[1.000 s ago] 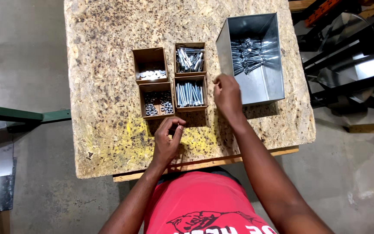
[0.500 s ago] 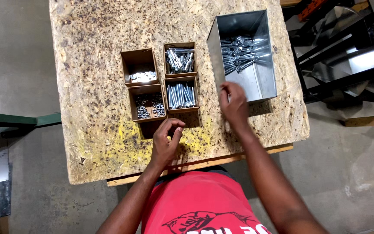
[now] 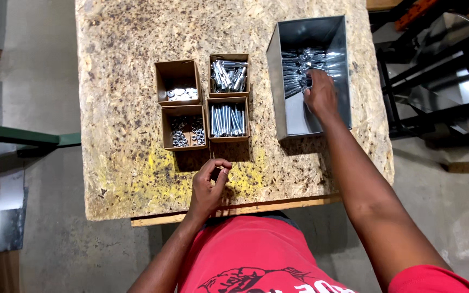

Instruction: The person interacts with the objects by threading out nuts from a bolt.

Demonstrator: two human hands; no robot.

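My right hand (image 3: 319,95) reaches into a grey sheet-metal bin (image 3: 294,116), its fingertips down in a heap of silver bolts (image 3: 298,66); whether it grips any is hidden. My left hand (image 3: 208,187) hovers over the chipboard table (image 3: 120,163) near the front edge, fingers curled and pinching a small metal piece (image 3: 217,172). Just beyond it sit four open cardboard boxes: washers (image 3: 179,94), nuts (image 3: 184,131), short bolts (image 3: 229,76) and long bolts (image 3: 228,120).
Yellow paint stains the table top near my left hand. A wooden strip (image 3: 234,210) runs under the front edge. Dark metal frames and sheet-metal parts (image 3: 441,70) stand on the floor to the right; a green beam (image 3: 17,135) lies at left.
My right hand has moved from the table in front of the bin up into the bin, onto the bolts. My left hand has stayed near the front edge, fingers still curled.
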